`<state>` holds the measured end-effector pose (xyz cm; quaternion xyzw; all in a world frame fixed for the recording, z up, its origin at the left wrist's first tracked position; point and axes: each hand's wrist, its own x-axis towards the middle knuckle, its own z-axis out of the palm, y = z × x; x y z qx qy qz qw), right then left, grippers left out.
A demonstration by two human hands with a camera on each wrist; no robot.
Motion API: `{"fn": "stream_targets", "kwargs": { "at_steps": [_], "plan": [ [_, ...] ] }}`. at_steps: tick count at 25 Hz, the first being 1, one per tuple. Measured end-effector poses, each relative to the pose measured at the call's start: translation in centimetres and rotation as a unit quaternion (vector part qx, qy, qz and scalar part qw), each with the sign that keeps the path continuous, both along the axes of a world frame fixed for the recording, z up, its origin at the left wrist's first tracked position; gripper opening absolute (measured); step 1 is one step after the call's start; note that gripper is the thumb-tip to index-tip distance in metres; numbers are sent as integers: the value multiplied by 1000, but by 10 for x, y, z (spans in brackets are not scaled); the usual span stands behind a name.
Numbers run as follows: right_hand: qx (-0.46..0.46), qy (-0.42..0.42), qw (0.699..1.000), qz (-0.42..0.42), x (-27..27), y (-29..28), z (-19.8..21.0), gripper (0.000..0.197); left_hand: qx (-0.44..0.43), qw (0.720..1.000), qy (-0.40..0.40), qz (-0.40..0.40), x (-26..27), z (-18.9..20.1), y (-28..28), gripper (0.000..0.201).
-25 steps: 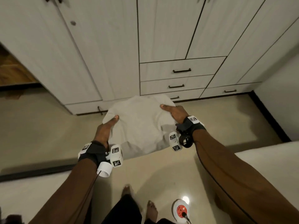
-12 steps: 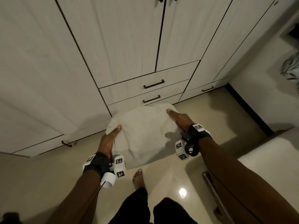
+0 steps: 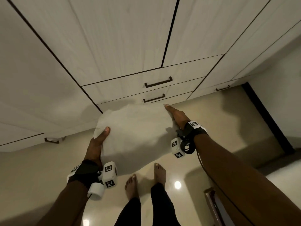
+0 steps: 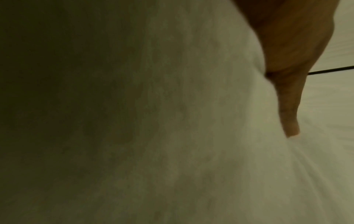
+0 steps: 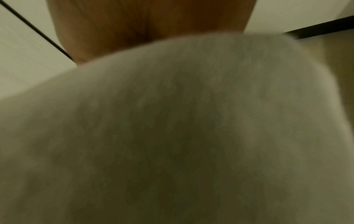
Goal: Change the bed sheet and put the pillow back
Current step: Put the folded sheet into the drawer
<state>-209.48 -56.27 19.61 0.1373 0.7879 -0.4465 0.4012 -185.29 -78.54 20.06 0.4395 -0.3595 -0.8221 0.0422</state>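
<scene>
You are holding a pale pillow [image 3: 136, 134] out in front of you at about waist height, above the beige floor [image 3: 219, 128] and just short of the wardrobe drawers [image 3: 151, 82]. Your left hand [image 3: 96, 145] is gripping its left edge, thumb pressing on top while the remaining fingers are tucked underneath, out of sight. Your right hand [image 3: 177, 116] is lying along the right edge with the fingers stretched straight and together, bracing the side rather than curling round it.

Judging from this, you are carrying the pillow away from the bed so the sheet can be changed; the sheet step looks not yet begun. The next move is calling for a clean spot to set the pillow down, with your bare feet [image 3: 146, 180] and the dark wooden frame corner [image 3: 211, 198] near your right leg staying clear of your path.

The bed is barely showing, only that corner at the lower right. Both wrist views are filling with blurred fabric; the left one is showing only a single digit [image 4: 289, 110] against the cloth, and the right is showing just the palm [image 5: 149, 22] above the bulge, so your grip underneath cannot be checked
</scene>
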Motion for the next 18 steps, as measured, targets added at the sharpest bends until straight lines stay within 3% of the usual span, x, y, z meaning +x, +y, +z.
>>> {"fn": "stream_targets", "kwargs": {
  "at_steps": [1,5,10,13,18],
  "plan": [
    [-4,-7,1000,3,-17,-9,-16,94,0,1000,-4,15,-7,-12,-2,43],
    [-44,2,999,-8,-69,-44,-55,63,18,998,-4,58,-31,-57,1,41],
    [-158,-65,976,-135,-132,-92,-82,35,18,997,1,79,-59,-102,4,48],
    [-190,-66,964,-176,-166,-116,-114,34,13,996,-16,89,-83,-133,4,48],
    [-244,-61,942,-220,-168,-126,-130,24,9,995,-23,97,-90,-140,7,51]
  ]
}}
